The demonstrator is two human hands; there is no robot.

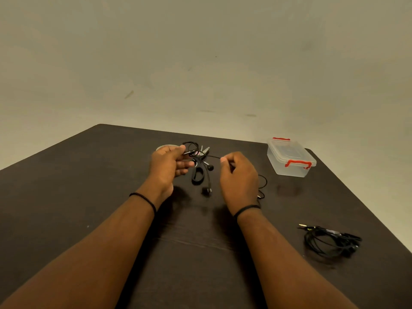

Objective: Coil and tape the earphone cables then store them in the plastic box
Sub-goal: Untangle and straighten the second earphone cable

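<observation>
the dark table [111,197] carries everything here. at its far right the plastic box [289,160] stands with its lid on and both red clips down. near the right edge a second earphone set [330,240] lies in a loose tangle, no tape on it that i can see. above the middle, the left hand [168,167] pinches gathered loops of the earphone cable [201,160], buds dangling below, while the right hand [238,175] pinches the strand stretched between them. scissors [198,175] and a tape roll [166,147] lie behind. coiling seems underway; next, i judge, comes winding the slack trailing right, then taping.
</observation>
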